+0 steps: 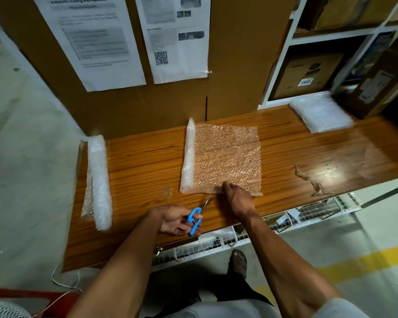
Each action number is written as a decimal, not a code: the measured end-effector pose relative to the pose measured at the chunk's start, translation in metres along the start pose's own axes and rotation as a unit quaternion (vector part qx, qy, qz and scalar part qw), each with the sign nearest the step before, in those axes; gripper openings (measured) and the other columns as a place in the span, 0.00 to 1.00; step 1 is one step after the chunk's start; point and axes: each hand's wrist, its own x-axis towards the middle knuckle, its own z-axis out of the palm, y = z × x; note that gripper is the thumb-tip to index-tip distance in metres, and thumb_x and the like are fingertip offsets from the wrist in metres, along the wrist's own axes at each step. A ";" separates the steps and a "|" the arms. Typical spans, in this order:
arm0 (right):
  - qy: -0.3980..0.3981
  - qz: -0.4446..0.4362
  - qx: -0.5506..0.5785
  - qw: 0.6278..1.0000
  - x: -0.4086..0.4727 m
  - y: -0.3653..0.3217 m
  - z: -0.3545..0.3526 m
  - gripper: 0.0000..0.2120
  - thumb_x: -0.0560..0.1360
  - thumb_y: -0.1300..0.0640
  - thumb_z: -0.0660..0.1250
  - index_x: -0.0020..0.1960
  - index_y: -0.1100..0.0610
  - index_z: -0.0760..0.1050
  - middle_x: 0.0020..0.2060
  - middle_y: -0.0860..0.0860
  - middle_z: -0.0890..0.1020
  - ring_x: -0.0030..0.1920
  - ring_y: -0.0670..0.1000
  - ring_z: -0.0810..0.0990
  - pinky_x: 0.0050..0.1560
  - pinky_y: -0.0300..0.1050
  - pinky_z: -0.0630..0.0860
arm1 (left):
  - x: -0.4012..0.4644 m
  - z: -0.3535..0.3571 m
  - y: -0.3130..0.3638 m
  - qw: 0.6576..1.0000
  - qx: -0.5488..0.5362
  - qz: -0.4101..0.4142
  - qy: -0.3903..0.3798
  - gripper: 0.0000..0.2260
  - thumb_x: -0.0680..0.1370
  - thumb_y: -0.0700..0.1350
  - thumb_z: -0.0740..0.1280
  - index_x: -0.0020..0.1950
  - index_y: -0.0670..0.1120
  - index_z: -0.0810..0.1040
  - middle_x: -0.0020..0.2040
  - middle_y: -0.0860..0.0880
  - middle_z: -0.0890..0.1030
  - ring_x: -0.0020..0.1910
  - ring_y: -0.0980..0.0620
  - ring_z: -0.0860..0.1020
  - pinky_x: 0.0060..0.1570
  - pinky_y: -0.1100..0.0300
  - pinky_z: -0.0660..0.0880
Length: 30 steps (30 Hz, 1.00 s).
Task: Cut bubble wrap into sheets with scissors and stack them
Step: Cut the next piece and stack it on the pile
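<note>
Pinching the near edge of the clear, unrolled bubble wrap sheet (228,157), the right hand (238,199) steadies it on the wooden worktop (143,161). The left hand (175,220) has its grip closed around the blue-handled scissors (195,220). This film looks light, soft and slippery, so hold it close to the cut.

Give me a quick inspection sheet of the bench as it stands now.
Surface: wooden table, glossy, glare at right.
Job's things: partly unrolled bubble wrap laid flat at centre; second roll at the left edge; stack of cut sheets far right; blue-handled scissors.
Clutter: plastic scrap at right.
Grippers: left hand holds the scissors; right hand presses the wrap's near edge.
Cables: white cord on the floor, lower left.
Surroundings: posted papers, shelves with cartons.
</note>
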 end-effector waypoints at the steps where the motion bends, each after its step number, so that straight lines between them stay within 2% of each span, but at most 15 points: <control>1: -0.006 -0.002 -0.007 1.000 -0.001 0.000 0.001 0.16 0.89 0.49 0.49 0.62 0.54 0.73 0.52 0.58 0.82 0.48 0.58 0.82 0.53 0.54 0.81 | 0.001 0.001 -0.001 1.000 -0.012 0.006 0.024 0.30 0.76 0.53 0.75 0.71 0.38 0.75 0.62 0.40 0.84 0.67 0.43 0.80 0.38 0.66 0.79; 4: -0.005 0.005 -0.003 1.000 -0.004 0.003 0.009 0.12 0.88 0.51 0.53 0.66 0.53 0.71 0.56 0.57 0.81 0.46 0.53 0.81 0.49 0.51 0.79 | 0.004 0.008 0.000 0.997 -0.031 0.015 0.075 0.28 0.76 0.55 0.75 0.68 0.38 0.77 0.59 0.39 0.85 0.63 0.44 0.82 0.33 0.66 0.78; 5: -0.009 0.007 -0.004 1.000 -0.006 0.003 0.011 0.09 0.87 0.53 0.57 0.67 0.51 0.69 0.58 0.55 0.80 0.46 0.51 0.80 0.47 0.49 0.78 | 0.004 0.012 0.001 0.996 -0.030 0.014 0.084 0.27 0.77 0.55 0.74 0.68 0.38 0.77 0.58 0.40 0.86 0.60 0.45 0.84 0.32 0.66 0.78; 7: -0.017 -0.009 -0.011 1.000 -0.008 0.008 0.020 0.20 0.82 0.58 0.68 0.70 0.48 0.67 0.64 0.53 0.78 0.49 0.52 0.81 0.47 0.48 0.80 | 0.003 0.018 0.002 0.995 -0.027 0.015 0.095 0.25 0.77 0.54 0.74 0.67 0.39 0.77 0.57 0.40 0.86 0.54 0.47 0.86 0.31 0.66 0.77; 9: -0.022 -0.029 -0.021 0.999 -0.010 0.008 0.026 0.26 0.80 0.60 0.71 0.74 0.46 0.67 0.70 0.52 0.76 0.56 0.54 0.82 0.52 0.49 0.82 | 0.006 0.022 0.003 0.994 -0.023 0.020 0.104 0.24 0.78 0.53 0.74 0.66 0.39 0.78 0.55 0.40 0.86 0.51 0.48 0.86 0.31 0.67 0.78; 11: -0.035 -0.039 -0.030 0.998 -0.010 0.007 0.031 0.33 0.81 0.65 0.68 0.81 0.47 0.62 0.79 0.52 0.69 0.72 0.56 0.75 0.67 0.54 0.78 | 0.010 0.025 0.003 0.993 -0.026 0.026 0.111 0.22 0.79 0.52 0.73 0.66 0.39 0.78 0.55 0.39 0.86 0.52 0.47 0.86 0.33 0.67 0.79; 12: -0.051 -0.046 -0.041 0.997 -0.008 0.007 0.036 0.37 0.81 0.67 0.66 0.84 0.48 0.57 0.83 0.51 0.62 0.80 0.56 0.66 0.75 0.57 0.70 | 0.012 0.025 0.003 0.993 -0.030 0.029 0.115 0.20 0.79 0.51 0.73 0.65 0.39 0.79 0.55 0.38 0.86 0.53 0.46 0.86 0.34 0.67 0.79; 14: -0.080 -0.058 -0.068 0.993 -0.007 0.006 0.041 0.43 0.80 0.70 0.65 0.86 0.51 0.47 0.85 0.50 0.50 0.85 0.54 0.50 0.83 0.57 0.55 | 0.015 0.027 0.003 0.991 -0.038 0.035 0.123 0.16 0.81 0.48 0.72 0.64 0.40 0.80 0.55 0.37 0.86 0.54 0.43 0.86 0.35 0.66 0.80; 17: -0.103 -0.067 -0.084 0.989 -0.012 0.005 0.044 0.42 0.80 0.66 0.61 0.85 0.56 0.38 0.84 0.52 0.43 0.85 0.55 0.42 0.84 0.58 0.45 | 0.017 0.031 0.004 0.988 -0.039 0.042 0.140 0.16 0.79 0.46 0.74 0.61 0.38 0.79 0.53 0.36 0.86 0.54 0.42 0.86 0.34 0.66 0.81; 20: -0.110 -0.071 -0.063 0.989 -0.018 0.004 0.046 0.36 0.84 0.60 0.54 0.85 0.57 0.37 0.83 0.53 0.39 0.84 0.56 0.37 0.84 0.60 0.42 | 0.021 0.035 0.002 0.985 -0.043 0.047 0.159 0.18 0.78 0.43 0.76 0.61 0.36 0.77 0.52 0.36 0.86 0.54 0.41 0.86 0.32 0.66 0.81; 22: -0.105 -0.067 -0.048 0.991 -0.019 0.004 0.047 0.30 0.86 0.49 0.42 0.85 0.56 0.38 0.84 0.53 0.40 0.84 0.55 0.37 0.84 0.58 0.39 | 0.025 0.036 0.000 0.983 -0.054 0.054 0.167 0.25 0.76 0.41 0.77 0.68 0.33 0.71 0.51 0.36 0.86 0.49 0.42 0.87 0.29 0.64 0.80; 24: -0.096 -0.069 -0.033 0.992 -0.020 0.004 0.048 0.36 0.81 0.41 0.30 0.85 0.55 0.39 0.84 0.52 0.41 0.84 0.54 0.36 0.83 0.55 0.37 | 0.028 0.038 -0.001 0.981 -0.054 0.059 0.175 0.26 0.76 0.37 0.76 0.69 0.32 0.69 0.50 0.37 0.86 0.44 0.44 0.87 0.27 0.66 0.77; 25: -0.094 -0.073 -0.031 0.992 -0.020 0.003 0.048 0.38 0.79 0.40 0.28 0.85 0.56 0.40 0.84 0.52 0.41 0.84 0.54 0.36 0.83 0.55 0.37 | 0.028 0.039 -0.002 0.981 -0.049 0.058 0.179 0.24 0.76 0.37 0.76 0.68 0.32 0.70 0.49 0.38 0.86 0.43 0.45 0.87 0.26 0.66 0.76; 30: -0.091 -0.075 -0.030 0.993 -0.021 0.004 0.047 0.39 0.78 0.40 0.27 0.85 0.56 0.40 0.84 0.52 0.41 0.83 0.54 0.35 0.84 0.58 0.40 | 0.027 0.037 -0.003 0.981 -0.067 0.055 0.171 0.20 0.79 0.36 0.73 0.66 0.32 0.71 0.46 0.41 0.88 0.45 0.45 0.88 0.24 0.67 0.75</control>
